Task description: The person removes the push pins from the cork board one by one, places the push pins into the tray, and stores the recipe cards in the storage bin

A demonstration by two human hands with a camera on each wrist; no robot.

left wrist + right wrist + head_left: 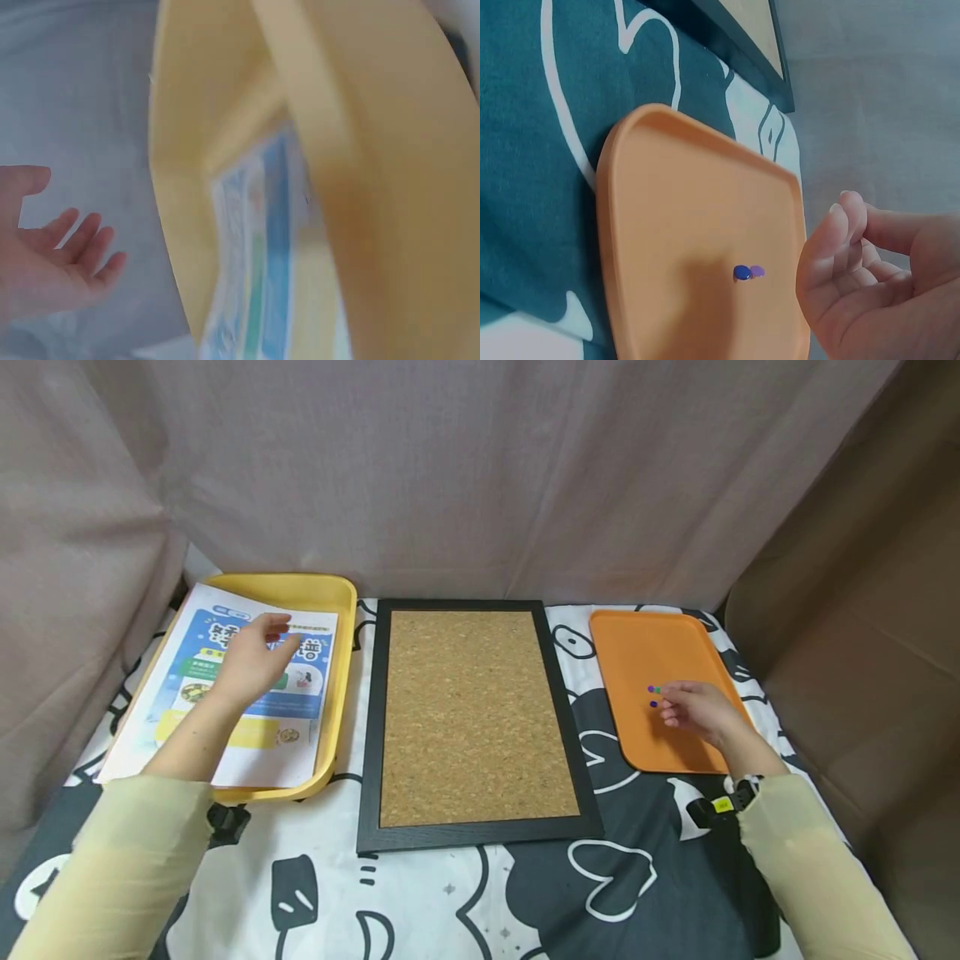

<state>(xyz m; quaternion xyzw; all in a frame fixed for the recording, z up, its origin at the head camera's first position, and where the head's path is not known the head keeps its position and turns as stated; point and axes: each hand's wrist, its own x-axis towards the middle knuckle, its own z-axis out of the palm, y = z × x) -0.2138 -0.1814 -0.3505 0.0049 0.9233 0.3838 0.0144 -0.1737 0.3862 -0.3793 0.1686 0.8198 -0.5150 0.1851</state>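
In the head view my left hand point(255, 662) hovers over a stack of printed sheets point(247, 758) in a yellow tray point(347, 610). Its thumb stands apart from loosely bent fingers, and it holds nothing. Over an orange tray point(637, 643), the thumb and fingertips of my right hand point(697, 706) come together. A small green pin head point(658, 690) shows at those tips, seemingly pinched; the right wrist view hides it. On the orange tray lie a blue pin point(742, 272) and a purple pin point(757, 271), close together.
Between the trays lies a cork board point(480, 718) in a black frame point(480, 836). A black, white and grey patterned cloth point(420, 902) covers the surface. Grey-brown curtain fabric point(450, 477) hangs behind, and brown fabric point(855, 610) stands at the right.
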